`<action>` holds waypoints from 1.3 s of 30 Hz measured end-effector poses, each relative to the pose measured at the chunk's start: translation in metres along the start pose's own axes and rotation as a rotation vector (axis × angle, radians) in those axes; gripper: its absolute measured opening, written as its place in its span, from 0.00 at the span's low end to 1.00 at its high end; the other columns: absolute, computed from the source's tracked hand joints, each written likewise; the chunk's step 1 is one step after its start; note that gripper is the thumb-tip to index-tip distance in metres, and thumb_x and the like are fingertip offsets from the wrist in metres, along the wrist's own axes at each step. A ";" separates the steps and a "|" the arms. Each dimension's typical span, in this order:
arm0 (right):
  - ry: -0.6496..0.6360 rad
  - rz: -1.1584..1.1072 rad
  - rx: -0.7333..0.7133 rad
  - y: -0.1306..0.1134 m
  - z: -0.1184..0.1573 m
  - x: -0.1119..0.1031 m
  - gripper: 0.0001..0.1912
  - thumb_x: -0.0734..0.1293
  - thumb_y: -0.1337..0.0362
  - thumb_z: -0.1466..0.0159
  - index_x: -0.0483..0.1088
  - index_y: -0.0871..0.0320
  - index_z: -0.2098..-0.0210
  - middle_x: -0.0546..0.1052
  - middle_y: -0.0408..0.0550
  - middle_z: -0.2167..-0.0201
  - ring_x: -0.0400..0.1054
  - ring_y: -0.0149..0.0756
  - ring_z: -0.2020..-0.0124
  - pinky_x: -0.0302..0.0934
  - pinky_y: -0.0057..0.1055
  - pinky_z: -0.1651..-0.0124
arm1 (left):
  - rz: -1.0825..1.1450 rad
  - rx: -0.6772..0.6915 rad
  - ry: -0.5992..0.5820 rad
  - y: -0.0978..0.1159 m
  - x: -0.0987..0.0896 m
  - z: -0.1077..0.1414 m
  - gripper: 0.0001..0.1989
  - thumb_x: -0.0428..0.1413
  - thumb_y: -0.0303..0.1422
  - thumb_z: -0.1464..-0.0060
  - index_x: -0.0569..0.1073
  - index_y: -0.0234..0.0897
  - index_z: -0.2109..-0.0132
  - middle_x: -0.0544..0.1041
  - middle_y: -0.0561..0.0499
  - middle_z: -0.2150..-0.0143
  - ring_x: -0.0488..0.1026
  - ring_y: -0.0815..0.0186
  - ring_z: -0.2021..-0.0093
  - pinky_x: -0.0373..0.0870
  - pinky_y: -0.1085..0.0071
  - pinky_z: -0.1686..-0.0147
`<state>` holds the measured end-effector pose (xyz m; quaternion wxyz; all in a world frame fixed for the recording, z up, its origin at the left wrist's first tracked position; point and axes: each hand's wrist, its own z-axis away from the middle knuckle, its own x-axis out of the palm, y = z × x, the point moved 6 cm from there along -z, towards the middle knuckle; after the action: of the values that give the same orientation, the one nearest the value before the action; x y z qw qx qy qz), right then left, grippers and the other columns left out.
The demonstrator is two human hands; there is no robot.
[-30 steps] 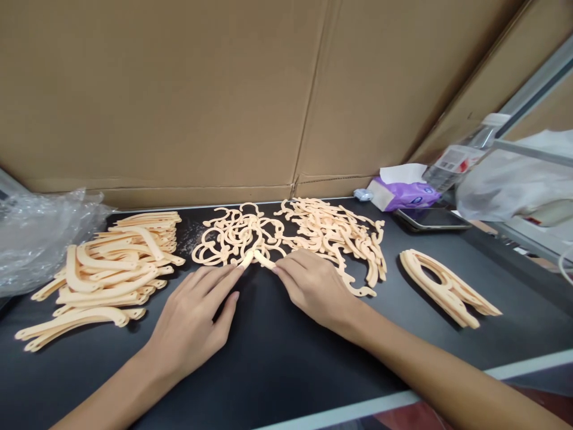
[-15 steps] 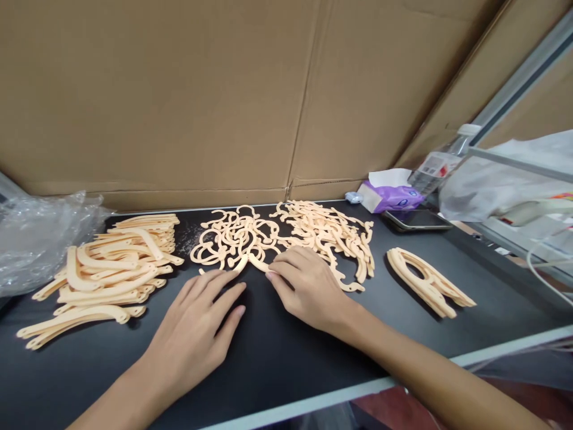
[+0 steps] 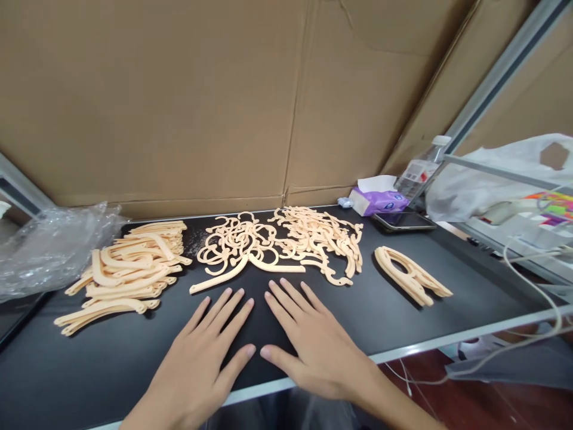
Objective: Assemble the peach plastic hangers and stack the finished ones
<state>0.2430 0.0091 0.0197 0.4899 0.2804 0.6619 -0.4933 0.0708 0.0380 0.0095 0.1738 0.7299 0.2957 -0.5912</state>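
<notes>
hanger (image 3: 224, 278): pale cream, smooth and matte, with two slim arms spread from a joint in the middle. its left arm slopes down to a rounded end with a small hole; the right one curves out and runs nearly level. it lies on the black counter (image 3: 465, 275), just beyond the fingertips, its middle against a tangle of curved hooks (image 3: 239, 236).

the left hand (image 3: 201, 352) and right hand (image 3: 316, 346) are both released, palms down and fingers spread, holding nothing. whether the palms touch the counter, i cannot tell.

to the right of the hooks is a heap of s-shaped bits (image 3: 317, 233); to the left, a pile of bent bars (image 3: 129, 266). farther right lies a bundle (image 3: 405, 272) of the same cream colour, with a phone (image 3: 405, 221), purple tissues (image 3: 380, 202) and a bottle (image 3: 418, 173) behind. clear wrap (image 3: 58, 245) sits at far left.
</notes>
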 end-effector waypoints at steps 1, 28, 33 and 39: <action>-0.003 -0.002 0.001 0.000 0.000 0.000 0.41 0.50 0.39 0.31 0.47 0.58 0.29 0.45 0.50 0.28 0.36 0.46 0.27 0.32 0.52 0.27 | 0.000 -0.003 -0.004 0.000 0.000 0.000 0.35 0.47 0.49 0.35 0.43 0.47 0.28 0.57 0.51 0.29 0.59 0.54 0.32 0.58 0.52 0.36; 0.060 0.010 -0.023 -0.003 0.003 -0.003 0.39 0.55 0.42 0.31 0.52 0.60 0.30 0.50 0.53 0.29 0.40 0.47 0.27 0.36 0.52 0.27 | 0.015 0.007 0.007 -0.003 0.000 0.002 0.36 0.50 0.48 0.36 0.45 0.47 0.28 0.59 0.50 0.29 0.61 0.53 0.33 0.59 0.51 0.36; 0.066 0.006 -0.023 -0.002 0.002 -0.004 0.39 0.55 0.42 0.31 0.53 0.61 0.31 0.52 0.53 0.29 0.41 0.47 0.27 0.37 0.52 0.27 | 0.143 -0.004 0.021 -0.010 -0.019 -0.021 0.22 0.53 0.45 0.38 0.69 0.48 0.39 0.72 0.49 0.37 0.68 0.52 0.39 0.67 0.54 0.43; 0.168 0.000 -0.044 -0.001 0.005 -0.006 0.33 0.58 0.46 0.31 0.61 0.60 0.34 0.62 0.52 0.33 0.50 0.47 0.30 0.44 0.50 0.29 | 0.308 0.109 0.082 0.006 -0.029 -0.102 0.13 0.46 0.29 0.33 0.73 0.37 0.48 0.77 0.46 0.50 0.73 0.60 0.51 0.71 0.61 0.50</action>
<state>0.2457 0.0049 0.0255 0.4387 0.3100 0.7113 -0.4533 0.1480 0.0884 0.0610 0.2104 0.7986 0.1545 -0.5424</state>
